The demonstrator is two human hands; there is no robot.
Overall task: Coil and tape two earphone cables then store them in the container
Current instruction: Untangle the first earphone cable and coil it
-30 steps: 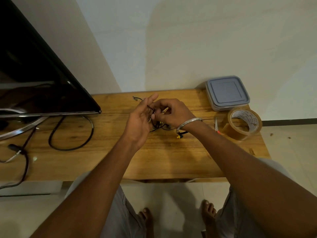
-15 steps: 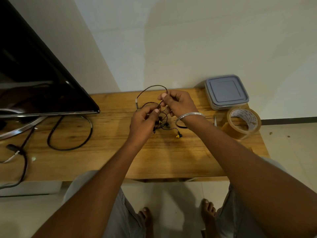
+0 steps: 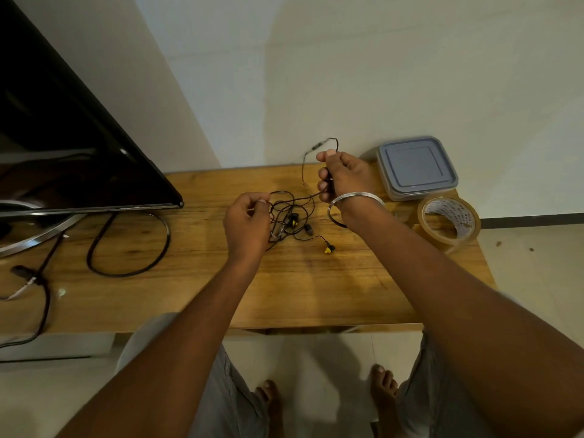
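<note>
Two earphone cables (image 3: pixel 290 219) sit tangled at frame centre on the surface (image 3: pixel 316 295); left hand (image 3: pixel 248 221) pinches one strand, right hand (image 3: pixel 343 177) grips another, raised. Likely light, limp, snag-prone: hold cord, don't yank earbuds (image 3: pixel 328 249).

table (image 3: pixel 316 289): grained wood, satin | container (image 3: pixel 416 167): matt grey plastic lid | tape roll (image 3: pixel 450 223): glossy brown | bangle (image 3: pixel 354 200): polished metal | screen (image 3: pixel 63 153): glossy black
</note>
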